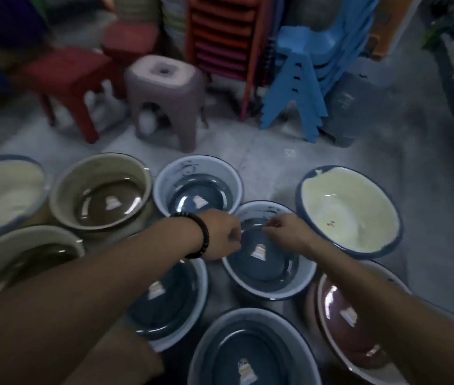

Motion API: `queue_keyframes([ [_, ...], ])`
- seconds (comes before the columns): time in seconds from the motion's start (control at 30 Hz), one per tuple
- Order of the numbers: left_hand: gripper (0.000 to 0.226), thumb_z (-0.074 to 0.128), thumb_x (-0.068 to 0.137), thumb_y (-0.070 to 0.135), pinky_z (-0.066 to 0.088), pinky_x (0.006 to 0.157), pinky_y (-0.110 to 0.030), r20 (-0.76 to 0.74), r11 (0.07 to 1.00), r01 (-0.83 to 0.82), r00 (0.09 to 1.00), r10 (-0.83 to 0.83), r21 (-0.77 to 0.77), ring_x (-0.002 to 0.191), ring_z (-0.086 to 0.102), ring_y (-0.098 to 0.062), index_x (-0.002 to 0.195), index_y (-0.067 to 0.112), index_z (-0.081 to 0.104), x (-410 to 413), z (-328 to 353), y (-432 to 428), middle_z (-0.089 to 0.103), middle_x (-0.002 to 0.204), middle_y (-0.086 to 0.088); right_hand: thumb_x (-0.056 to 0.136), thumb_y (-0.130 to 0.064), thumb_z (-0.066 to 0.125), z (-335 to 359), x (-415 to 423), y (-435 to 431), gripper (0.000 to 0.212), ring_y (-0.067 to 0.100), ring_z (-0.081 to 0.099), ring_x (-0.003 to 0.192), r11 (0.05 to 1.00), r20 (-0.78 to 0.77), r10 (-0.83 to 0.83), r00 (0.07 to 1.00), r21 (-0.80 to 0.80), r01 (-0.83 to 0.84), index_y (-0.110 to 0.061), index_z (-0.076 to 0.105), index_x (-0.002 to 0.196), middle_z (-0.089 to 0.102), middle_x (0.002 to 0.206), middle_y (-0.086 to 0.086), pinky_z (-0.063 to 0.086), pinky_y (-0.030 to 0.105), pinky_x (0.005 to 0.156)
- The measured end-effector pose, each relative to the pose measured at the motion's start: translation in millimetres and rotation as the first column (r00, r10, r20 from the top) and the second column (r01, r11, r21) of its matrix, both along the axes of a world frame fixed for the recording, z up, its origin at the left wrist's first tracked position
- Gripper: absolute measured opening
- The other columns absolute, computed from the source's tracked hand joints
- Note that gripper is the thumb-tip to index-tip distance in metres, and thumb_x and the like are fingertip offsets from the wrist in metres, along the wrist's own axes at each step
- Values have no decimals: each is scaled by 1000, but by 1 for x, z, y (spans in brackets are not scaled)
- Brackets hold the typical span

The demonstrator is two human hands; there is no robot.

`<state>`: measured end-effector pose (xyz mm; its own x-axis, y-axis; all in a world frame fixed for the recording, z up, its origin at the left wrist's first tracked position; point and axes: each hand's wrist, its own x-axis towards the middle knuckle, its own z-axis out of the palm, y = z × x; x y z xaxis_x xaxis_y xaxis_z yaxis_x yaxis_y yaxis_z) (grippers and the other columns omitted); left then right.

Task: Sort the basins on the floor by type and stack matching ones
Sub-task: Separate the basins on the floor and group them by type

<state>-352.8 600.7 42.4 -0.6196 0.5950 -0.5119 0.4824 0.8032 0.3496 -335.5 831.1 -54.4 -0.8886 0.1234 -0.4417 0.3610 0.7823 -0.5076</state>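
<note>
left hand (224, 234) and right hand (287, 232) gripping blue basin (270, 273) rim, grey concrete floor (275, 157), stacked blue stools (298, 87) behind

Both bare forearms reach forward from the lower corners of the view and converge toward the middle. The left hand (221, 236) shows its back, with the fingers curled inward toward the right and a black beaded bracelet (202, 236) around the wrist. The right hand (287, 232) lies just beside it across a narrow gap, its curled fingers pointing left. Blur hides whether either hand pinches anything.
</note>
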Motion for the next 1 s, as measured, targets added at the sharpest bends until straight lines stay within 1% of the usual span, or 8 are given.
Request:
queue_keyframes([
  [0.17,22,58,95,44,49,90,-30,-179,965,-263,950,258,-5,109,66,-23,109,33,70,18,45,-139,73,114,4,94,-40,62,88,-23,-159,24,21,72,83,878,-109,468,877,-58,-476,-19,75,94,78,87,0,59,39,80],
  [0.37,26,59,97,44,48,94,-33,-248,791,-611,771,586,-30,112,63,-20,117,30,71,100,80,-302,70,118,3,96,-37,65,154,-6,-324,20,17,73,79,646,-224,738,637,-40,-762,-19,74,97,76,85,-5,62,43,83],
  [0.47,27,58,99,47,48,92,-34,-246,677,-730,676,694,-94,110,62,-20,118,32,69,158,88,-368,68,120,3,100,-36,63,168,21,-395,21,19,77,73,472,-79,878,472,-21,-881,-18,75,98,78,80,-6,64,44,73],
  [0.57,29,55,101,47,50,97,-37,-222,553,-821,571,790,-146,112,61,-21,122,30,68,224,89,-423,66,122,4,105,-33,62,175,54,-463,23,24,80,86,290,39,956,291,32,-957,-15,76,107,81,91,-1,64,42,76],
  [0.7,27,56,99,49,50,92,-34,-192,400,-904,424,885,-152,104,60,-15,118,34,69,298,75,-493,66,122,8,103,-30,63,155,99,-549,19,36,79,86,175,167,970,175,13,-984,-17,76,95,79,90,6,65,47,76],
  [0.8,29,56,100,47,50,93,-33,-186,342,-924,371,910,-171,108,61,-17,120,32,70,331,57,-540,66,128,5,103,-35,63,121,122,-606,29,27,73,74,79,250,964,92,64,-995,-10,76,101,78,92,14,62,40,70],
  [0.9,34,55,100,47,48,99,-36,-151,327,-923,360,921,-205,121,59,-20,125,29,69,348,27,-581,62,136,3,99,-41,66,60,134,-650,32,22,72,71,130,243,957,157,124,-984,-11,72,92,75,82,7,62,38,73],
  [1.0,37,52,101,49,45,103,-37,-83,336,-910,365,927,-242,126,56,-20,130,29,66,351,-2,-613,59,142,5,92,-36,68,-16,137,-671,30,29,77,72,420,328,859,392,-16,-907,-10,69,107,77,94,15,63,36,60],
])
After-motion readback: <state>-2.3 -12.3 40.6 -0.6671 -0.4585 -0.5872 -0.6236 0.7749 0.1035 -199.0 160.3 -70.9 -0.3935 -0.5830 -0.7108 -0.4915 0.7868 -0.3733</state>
